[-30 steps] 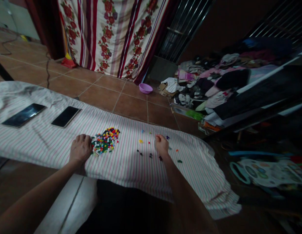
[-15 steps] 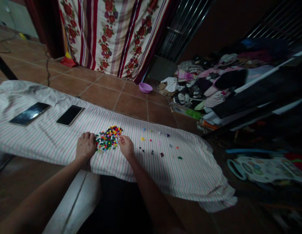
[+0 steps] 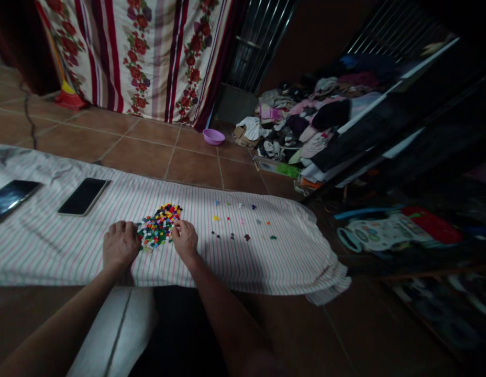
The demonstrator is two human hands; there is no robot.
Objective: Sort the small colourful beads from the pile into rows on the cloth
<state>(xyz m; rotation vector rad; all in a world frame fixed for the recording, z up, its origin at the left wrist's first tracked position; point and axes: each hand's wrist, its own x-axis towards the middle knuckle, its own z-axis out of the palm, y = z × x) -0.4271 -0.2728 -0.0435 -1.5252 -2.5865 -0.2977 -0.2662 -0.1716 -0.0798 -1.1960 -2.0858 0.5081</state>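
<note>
A heap of small coloured blocks (image 3: 159, 226) lies on the striped cloth (image 3: 227, 267) that covers the bench, set between the two hands, its long axis slanting from the near left to the far right. The right hand (image 3: 186, 239) is at its right edge, so the blocks lie directly to the left of that grip; the left hand (image 3: 120, 244) is at the opposite edge, its fingers against the blocks or just beside them, so neither is clearly nearer. The right forearm reaches in from the lower right, wrist low, fingers bent inward and fingertips close together at the heap; whether a block is pinched there is too small to make out. The left hand rests palm down with fingers curled and side by side, and what may lie under it is hidden. To the right of the right hand, well apart from the heap, small pieces sit in loose rows: among them a yellow cluster (image 3: 216, 218), a red piece (image 3: 228, 218), a purple piece (image 3: 253, 207), a dark brown cluster (image 3: 247, 237) and a dark green one (image 3: 273, 237). Left of the hands lie a phone (image 3: 84, 197) and another dark-screened device (image 3: 12, 199), cut by the frame. Beyond the bench, a purple basin (image 3: 213, 137) sits on the tiled floor (image 3: 144, 154) near a floral curtain (image 3: 156, 63).
</note>
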